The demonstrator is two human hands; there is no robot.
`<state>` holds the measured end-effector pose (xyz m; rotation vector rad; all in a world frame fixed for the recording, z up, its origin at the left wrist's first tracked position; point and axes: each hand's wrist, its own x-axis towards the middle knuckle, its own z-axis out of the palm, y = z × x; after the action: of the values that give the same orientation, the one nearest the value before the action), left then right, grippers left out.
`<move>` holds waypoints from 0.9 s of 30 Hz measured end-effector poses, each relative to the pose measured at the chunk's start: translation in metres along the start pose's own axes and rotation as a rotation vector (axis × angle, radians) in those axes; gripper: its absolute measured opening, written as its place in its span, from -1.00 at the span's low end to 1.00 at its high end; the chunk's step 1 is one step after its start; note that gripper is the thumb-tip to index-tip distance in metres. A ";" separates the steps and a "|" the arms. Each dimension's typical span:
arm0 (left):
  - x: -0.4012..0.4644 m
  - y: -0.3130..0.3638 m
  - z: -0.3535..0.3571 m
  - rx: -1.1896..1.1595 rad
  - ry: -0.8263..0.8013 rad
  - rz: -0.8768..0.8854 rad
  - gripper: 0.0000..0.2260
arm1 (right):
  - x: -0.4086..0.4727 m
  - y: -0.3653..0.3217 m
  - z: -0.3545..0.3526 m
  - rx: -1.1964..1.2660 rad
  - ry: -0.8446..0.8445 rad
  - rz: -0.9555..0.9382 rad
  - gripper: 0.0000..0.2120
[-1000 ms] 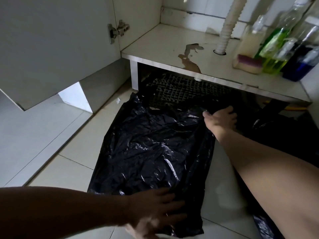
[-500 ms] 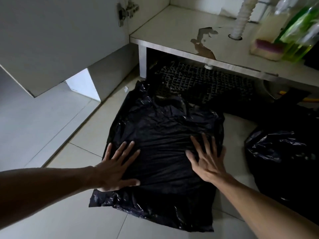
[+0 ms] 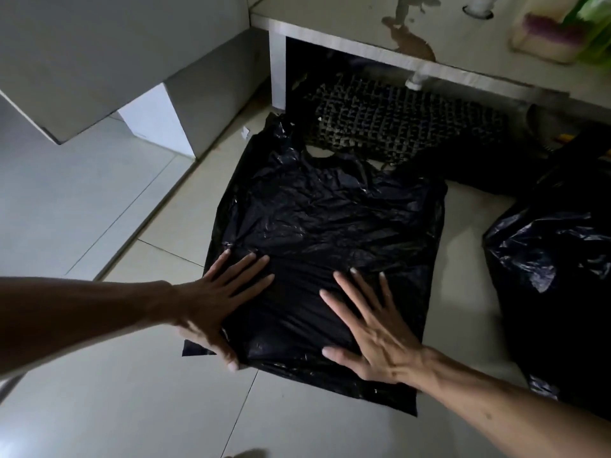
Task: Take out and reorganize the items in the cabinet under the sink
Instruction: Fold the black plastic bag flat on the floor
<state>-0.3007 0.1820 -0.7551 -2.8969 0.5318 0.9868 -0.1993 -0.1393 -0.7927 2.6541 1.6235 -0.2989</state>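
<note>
No writing or label can be read anywhere. A flat black plastic bag (image 3: pixel 330 233) lies spread on the tiled floor (image 3: pixel 132 408) in front of the cabinet shelf (image 3: pixel 363 24), its handle end toward 12 o'clock. The left hand (image 3: pixel 216 300) presses on the bag's near left corner at 8 o'clock, its grip fully open with fingers straight and spread, holding nothing. The right hand (image 3: pixel 373 332) presses flat on the near right part at 5 o'clock, grip likewise spread wide. A second, bulkier black bag (image 3: pixel 549 259) sits at 3 o'clock; its contents are hidden. A dark grid mat (image 3: pixel 396 127) lies under the shelf at 12 o'clock. On the shelf at 1 o'clock stands a sponge (image 3: pixel 549 38), beside blurred green bottles (image 3: pixel 595 14).
</note>
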 end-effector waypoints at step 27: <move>0.028 0.031 -0.020 -0.251 -0.089 -0.248 0.30 | 0.087 0.157 -0.073 0.018 -0.210 0.789 -0.38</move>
<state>-0.2790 0.1412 -0.7534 -3.0112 0.0423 1.2112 -0.0111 -0.1271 -0.7491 2.8811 0.4445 -0.5234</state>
